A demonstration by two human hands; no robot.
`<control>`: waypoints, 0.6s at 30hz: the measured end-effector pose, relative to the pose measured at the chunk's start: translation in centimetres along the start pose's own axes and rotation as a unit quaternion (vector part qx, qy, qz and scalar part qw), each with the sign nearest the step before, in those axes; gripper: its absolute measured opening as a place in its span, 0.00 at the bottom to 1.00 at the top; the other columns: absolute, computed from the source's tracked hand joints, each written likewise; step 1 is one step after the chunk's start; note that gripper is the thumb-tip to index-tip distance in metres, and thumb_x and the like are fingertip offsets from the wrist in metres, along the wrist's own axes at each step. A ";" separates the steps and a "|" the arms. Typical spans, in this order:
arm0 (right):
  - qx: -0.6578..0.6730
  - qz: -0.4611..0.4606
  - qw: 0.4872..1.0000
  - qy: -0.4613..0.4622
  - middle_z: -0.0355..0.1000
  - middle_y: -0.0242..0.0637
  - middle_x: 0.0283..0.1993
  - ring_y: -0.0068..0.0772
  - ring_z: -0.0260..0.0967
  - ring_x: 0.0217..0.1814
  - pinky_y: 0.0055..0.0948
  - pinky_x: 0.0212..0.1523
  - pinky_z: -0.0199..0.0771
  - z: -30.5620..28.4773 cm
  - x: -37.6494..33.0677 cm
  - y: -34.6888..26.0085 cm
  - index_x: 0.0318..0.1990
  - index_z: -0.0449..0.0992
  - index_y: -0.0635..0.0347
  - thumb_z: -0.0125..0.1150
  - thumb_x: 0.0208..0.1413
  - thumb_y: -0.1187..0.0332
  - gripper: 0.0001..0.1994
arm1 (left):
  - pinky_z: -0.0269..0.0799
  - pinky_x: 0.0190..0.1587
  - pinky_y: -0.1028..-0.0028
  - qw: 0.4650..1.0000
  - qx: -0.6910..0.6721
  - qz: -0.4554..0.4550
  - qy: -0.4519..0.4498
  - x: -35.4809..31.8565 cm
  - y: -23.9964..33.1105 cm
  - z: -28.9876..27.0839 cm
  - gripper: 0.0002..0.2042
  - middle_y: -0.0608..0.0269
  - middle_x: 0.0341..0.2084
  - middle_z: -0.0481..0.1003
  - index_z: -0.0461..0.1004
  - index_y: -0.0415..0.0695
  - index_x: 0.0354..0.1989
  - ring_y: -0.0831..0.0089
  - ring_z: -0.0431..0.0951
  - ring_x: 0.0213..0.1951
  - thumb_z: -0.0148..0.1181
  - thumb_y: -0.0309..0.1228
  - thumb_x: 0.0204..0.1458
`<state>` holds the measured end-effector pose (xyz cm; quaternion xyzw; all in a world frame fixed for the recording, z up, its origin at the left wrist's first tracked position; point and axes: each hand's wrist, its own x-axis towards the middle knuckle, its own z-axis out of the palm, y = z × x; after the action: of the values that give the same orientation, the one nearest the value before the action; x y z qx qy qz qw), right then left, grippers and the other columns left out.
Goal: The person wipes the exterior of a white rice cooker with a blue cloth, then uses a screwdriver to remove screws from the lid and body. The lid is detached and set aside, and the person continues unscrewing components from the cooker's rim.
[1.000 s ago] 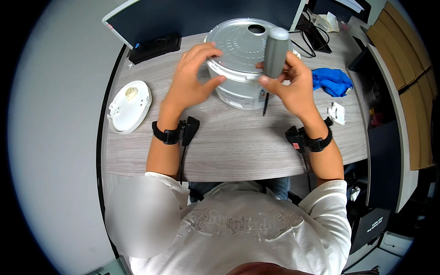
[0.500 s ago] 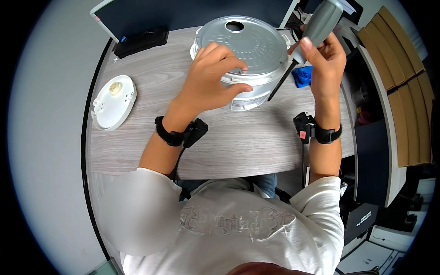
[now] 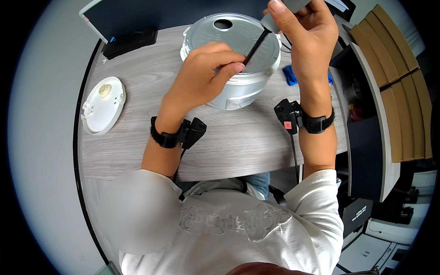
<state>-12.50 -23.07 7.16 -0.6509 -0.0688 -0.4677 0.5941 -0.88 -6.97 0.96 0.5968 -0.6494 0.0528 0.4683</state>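
In my right hand (image 3: 305,34) is a grey-handled screwdriver (image 3: 291,8), gripped by its thick handle, its black shaft slanting down to the left. My left hand (image 3: 204,73) has thumb and forefinger pinched around the tip of that shaft, over the near edge of the lid. Whether a small part sits between those fingertips is hidden. Beneath them stands a silver rice cooker (image 3: 231,96), upright, with a grey metal lid plate (image 3: 206,34) that has a round hole near its far side. The left hand covers part of its near left side.
A white round cover (image 3: 104,117) with a cream knob-like part lies at the left of the table. A monitor (image 3: 137,20) and a black case (image 3: 130,44) stand at the back. Right of the cooker is a blue cloth (image 3: 289,76); brown cartons (image 3: 403,110) line the far right.
My right hand has swung the screwdriver left and over the lid, bringing its tip to my left fingers. The left thumb and forefinger have closed from a wider gap. The view has shifted slightly.
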 end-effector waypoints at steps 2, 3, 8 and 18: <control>0.004 -0.018 1.000 0.001 0.72 0.29 0.37 0.15 0.68 0.36 0.18 0.36 0.68 0.5 0.1 0.2 0.49 0.72 0.67 0.69 0.56 0.75 0.15 | 0.67 0.30 0.74 1.000 -0.004 -0.011 0.008 0.0 -0.1 0.0 0.07 0.62 0.26 0.78 0.83 0.39 0.39 0.73 0.74 0.27 0.62 0.27 0.57; 0.006 -0.027 1.000 0.002 0.73 0.29 0.37 0.16 0.68 0.36 0.18 0.36 0.68 0.5 0.1 0.3 0.49 0.72 0.67 0.69 0.56 0.75 0.15 | 0.66 0.29 0.74 1.000 -0.005 -0.017 0.012 0.0 -0.1 0.1 0.06 0.62 0.26 0.78 0.83 0.39 0.38 0.73 0.74 0.27 0.62 0.26 0.57; -0.014 -0.033 0.999 -0.005 0.74 0.31 0.39 0.16 0.69 0.37 0.18 0.37 0.69 0.3 0.1 0.4 0.49 0.72 0.67 0.70 0.55 0.74 0.17 | 0.65 0.27 0.75 1.000 0.008 0.001 0.018 0.0 -0.5 0.2 0.06 0.62 0.25 0.77 0.84 0.40 0.37 0.74 0.73 0.25 0.64 0.27 0.57; -0.017 -0.036 0.998 -0.051 0.74 0.33 0.42 0.19 0.71 0.42 0.20 0.41 0.73 1.5 0.3 -0.5 0.52 0.72 0.67 0.73 0.52 0.74 0.21 | 0.68 0.28 0.75 1.000 -0.005 -0.004 0.016 -0.1 -0.6 -0.1 0.05 0.63 0.25 0.78 0.84 0.40 0.35 0.73 0.75 0.26 0.65 0.27 0.55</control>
<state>-11.91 -21.80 7.94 -0.6808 -0.1150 -0.4561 0.5614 -0.35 -7.04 0.69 0.5966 -0.6394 0.0573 0.4816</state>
